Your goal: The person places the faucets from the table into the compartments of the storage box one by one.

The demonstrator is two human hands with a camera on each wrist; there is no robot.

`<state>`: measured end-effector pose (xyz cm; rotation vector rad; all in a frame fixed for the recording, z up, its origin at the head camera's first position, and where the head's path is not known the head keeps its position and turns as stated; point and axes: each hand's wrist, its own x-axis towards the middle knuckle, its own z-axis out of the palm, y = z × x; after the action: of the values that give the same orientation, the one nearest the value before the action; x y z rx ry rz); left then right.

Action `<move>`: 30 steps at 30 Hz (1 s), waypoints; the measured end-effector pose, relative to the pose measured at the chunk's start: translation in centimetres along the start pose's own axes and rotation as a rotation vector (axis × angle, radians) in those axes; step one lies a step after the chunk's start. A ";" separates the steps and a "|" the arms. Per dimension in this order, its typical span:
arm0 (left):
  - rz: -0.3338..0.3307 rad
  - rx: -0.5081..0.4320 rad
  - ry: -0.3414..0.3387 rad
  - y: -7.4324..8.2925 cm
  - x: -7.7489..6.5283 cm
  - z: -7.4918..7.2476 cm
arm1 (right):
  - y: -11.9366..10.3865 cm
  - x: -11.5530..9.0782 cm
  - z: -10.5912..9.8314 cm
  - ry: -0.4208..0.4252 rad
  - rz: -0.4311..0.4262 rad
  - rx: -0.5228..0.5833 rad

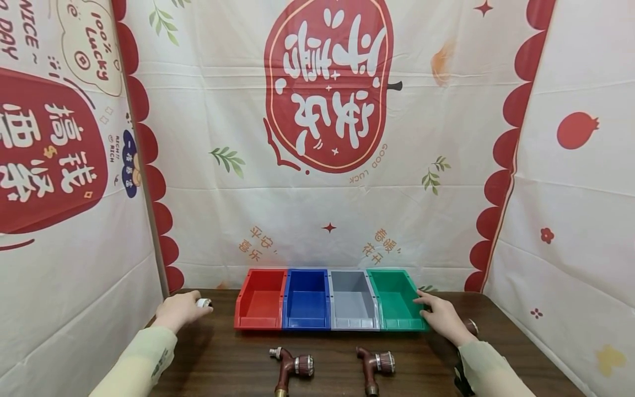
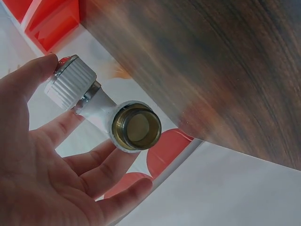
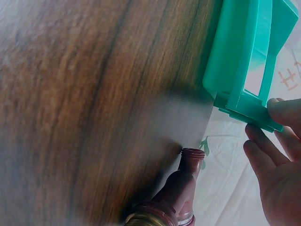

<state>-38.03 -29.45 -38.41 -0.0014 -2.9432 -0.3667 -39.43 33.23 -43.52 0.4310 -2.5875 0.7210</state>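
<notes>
My left hand (image 1: 181, 310) is at the left of the table, gripping a white tap (image 2: 101, 110). In the left wrist view the thumb lies on its ribbed knob, fingers behind the body, and its brass threaded end faces the camera. At the right end of the bin row, my right hand (image 1: 444, 317) pinches the side edge of the green bin (image 3: 235, 56) between thumb and fingers. A brown tap (image 3: 181, 188) lies near that hand, partly hidden by it in the head view.
A red bin (image 1: 260, 322), a blue bin (image 1: 306, 322) and a grey bin (image 1: 353, 322) stand left of the green one. Two brown taps (image 1: 288, 366) lie in front on the wooden table (image 1: 223, 364). Printed cloth (image 1: 317, 204) hangs behind and on both sides.
</notes>
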 end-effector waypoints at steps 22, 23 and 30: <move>0.017 0.004 -0.029 0.4 1.0 -1.0 | -0.4 0.3 -0.2 -0.020 0.025 0.008; 0.016 0.003 -0.030 0.4 1.1 -1.0 | -0.5 0.3 -0.2 -0.023 0.026 0.009; 0.016 -0.003 -0.033 0.5 1.6 -1.3 | -0.6 0.5 -0.2 -0.029 0.031 0.006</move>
<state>-39.34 -29.27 -36.78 -0.0311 -2.9736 -0.3728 -39.50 32.78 -42.86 0.4067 -2.6251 0.7380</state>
